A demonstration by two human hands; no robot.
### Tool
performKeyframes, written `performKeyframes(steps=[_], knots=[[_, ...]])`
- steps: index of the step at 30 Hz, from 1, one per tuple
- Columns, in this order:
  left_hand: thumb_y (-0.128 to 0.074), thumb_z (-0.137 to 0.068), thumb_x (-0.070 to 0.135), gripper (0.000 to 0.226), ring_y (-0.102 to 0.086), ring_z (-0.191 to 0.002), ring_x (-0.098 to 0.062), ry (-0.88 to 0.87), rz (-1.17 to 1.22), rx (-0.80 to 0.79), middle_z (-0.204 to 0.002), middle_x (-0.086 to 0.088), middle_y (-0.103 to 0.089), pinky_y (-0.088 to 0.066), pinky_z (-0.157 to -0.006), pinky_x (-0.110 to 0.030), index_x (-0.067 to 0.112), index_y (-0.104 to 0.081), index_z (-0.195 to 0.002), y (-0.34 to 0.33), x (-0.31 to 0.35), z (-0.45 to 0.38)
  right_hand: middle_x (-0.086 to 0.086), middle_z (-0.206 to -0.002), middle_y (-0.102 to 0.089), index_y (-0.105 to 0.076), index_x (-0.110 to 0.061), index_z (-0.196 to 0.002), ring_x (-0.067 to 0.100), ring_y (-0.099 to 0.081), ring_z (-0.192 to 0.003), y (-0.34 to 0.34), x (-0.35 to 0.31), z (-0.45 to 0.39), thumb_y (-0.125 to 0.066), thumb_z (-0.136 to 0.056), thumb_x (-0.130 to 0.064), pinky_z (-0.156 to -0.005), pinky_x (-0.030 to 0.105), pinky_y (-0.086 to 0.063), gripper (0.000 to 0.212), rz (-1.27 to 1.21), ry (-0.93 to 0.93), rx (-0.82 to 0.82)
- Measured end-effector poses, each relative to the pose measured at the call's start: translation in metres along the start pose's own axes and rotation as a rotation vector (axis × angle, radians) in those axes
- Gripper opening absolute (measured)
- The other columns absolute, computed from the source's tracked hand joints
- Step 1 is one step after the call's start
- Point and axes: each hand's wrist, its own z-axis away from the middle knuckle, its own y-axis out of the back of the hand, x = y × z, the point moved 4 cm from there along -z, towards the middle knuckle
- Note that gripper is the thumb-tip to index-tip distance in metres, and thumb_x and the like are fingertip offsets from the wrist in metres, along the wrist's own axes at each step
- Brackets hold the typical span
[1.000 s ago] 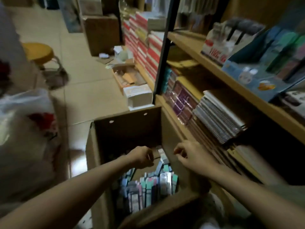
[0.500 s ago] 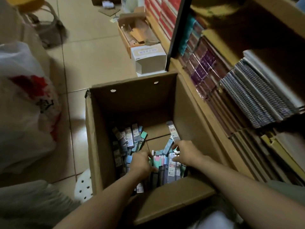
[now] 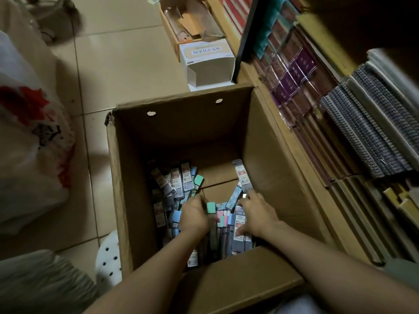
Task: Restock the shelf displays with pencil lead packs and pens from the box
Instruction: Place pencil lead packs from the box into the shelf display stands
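An open cardboard box (image 3: 127, 177) stands on the floor beside the wooden shelf (image 3: 294, 159). Its bottom holds several loose pencil lead packs (image 3: 179, 180) and pens with pastel caps (image 3: 223, 225). Both my hands are deep inside it. My left hand (image 3: 193, 217) curls its fingers around a green-capped pack (image 3: 212, 208) in the pile. My right hand (image 3: 256, 215) lies spread over a bundle of lead packs (image 3: 240, 236) at the box's right side, thumb at their lower edge, fingers at the far end.
The shelf at right carries purple wrapped packs (image 3: 292, 73) and spiral notebooks (image 3: 367, 132). A white carton (image 3: 207, 62) and an open tray box (image 3: 188, 23) sit on the tiled floor behind. A white plastic bag (image 3: 29, 141) lies left; a white perforated stool (image 3: 108, 259) stands near.
My hands went from the box's rim down into the pile of packs. My view tilted downward, so the upper shelves dropped out of sight.
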Motion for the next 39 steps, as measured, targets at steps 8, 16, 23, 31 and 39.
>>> performKeyframes(steps=[8, 16, 23, 31, 39], knots=[[-0.044, -0.101, 0.015, 0.025, -0.060, -0.066, -0.001, -0.082, 0.403, -0.001, -0.087, 0.007, -0.063, -0.044, -0.050, -0.013, 0.027, -0.037, -0.123, 0.006, 0.024, 0.008, 0.007, -0.114, -0.064, -0.056, -0.018, -0.119, 0.022, -0.063, -0.099, 0.023, 0.006, 0.001, -0.066, -0.089, -0.009, -0.084, 0.033, -0.053, 0.032, -0.554, -0.045, 0.168], [-0.056, -0.097, 0.033, 0.035, -0.066, -0.087, -0.024, -0.150, 0.598, -0.231, -0.108, -0.008, -0.063, -0.051, -0.071, -0.030, 0.038, -0.048, -0.130, 0.005, 0.040, 0.016, 0.008, -0.100, -0.065, -0.056, -0.017, -0.120, 0.016, -0.062, -0.072, 0.048, -0.002, 0.004, -0.064, -0.091, -0.004, -0.068, 0.034, -0.059, 0.033, -1.004, -0.076, 0.179], [-0.056, -0.096, 0.012, 0.033, -0.064, -0.081, -0.002, -0.122, 0.684, -0.212, -0.113, 0.006, -0.057, -0.051, -0.057, -0.015, 0.031, -0.051, -0.123, 0.015, 0.044, 0.013, 0.012, -0.091, -0.062, -0.059, -0.001, -0.120, 0.021, -0.064, -0.069, 0.044, -0.010, -0.009, -0.046, -0.102, -0.013, -0.059, 0.030, -0.059, 0.025, -1.298, -0.244, 0.169], [-0.055, -0.096, 0.008, 0.039, -0.056, -0.116, -0.031, 0.096, 0.787, 0.059, -0.131, -0.001, -0.047, -0.049, -0.098, -0.049, 0.022, -0.048, -0.132, 0.021, 0.020, -0.004, 0.008, -0.129, -0.058, -0.051, -0.026, -0.139, 0.027, -0.058, -0.112, 0.012, -0.006, -0.016, -0.059, -0.095, -0.025, -0.091, 0.034, -0.050, 0.045, -0.406, -0.167, 0.130], [-0.058, -0.094, 0.006, 0.039, -0.056, -0.113, -0.022, 0.084, 0.784, 0.068, -0.131, 0.000, -0.051, -0.050, -0.092, -0.034, 0.021, -0.050, -0.130, 0.012, 0.019, -0.009, 0.012, -0.125, -0.048, -0.057, -0.025, -0.125, 0.028, -0.056, -0.111, -0.001, -0.037, -0.022, -0.049, -0.098, -0.041, -0.086, 0.036, -0.049, 0.033, -0.135, -0.188, 0.151]])
